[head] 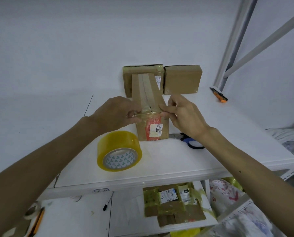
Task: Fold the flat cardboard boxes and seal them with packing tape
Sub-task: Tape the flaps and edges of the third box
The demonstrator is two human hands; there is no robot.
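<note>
A small cardboard box (148, 93) stands on the white table (177, 158), its top seam covered with clear tape and a red-and-white label on its near face. My left hand (116, 113) grips the box's near left corner, fingers curled on the taped edge. My right hand (182, 115) pinches the near right corner between thumb and fingers. A roll of yellow packing tape (119, 150) lies in front of the box, to the left. Two sealed boxes stand behind it, one (128, 81) partly hidden by the held box, the other (182, 79) to its right.
Blue-handled scissors (190, 140) lie under my right wrist. An orange utility knife (219, 94) rests by the shelf post (231, 48) at the back right. On a lower shelf lie flattened cardboard with labels (173, 206), a black marker (107, 201) and plastic bags (245, 211).
</note>
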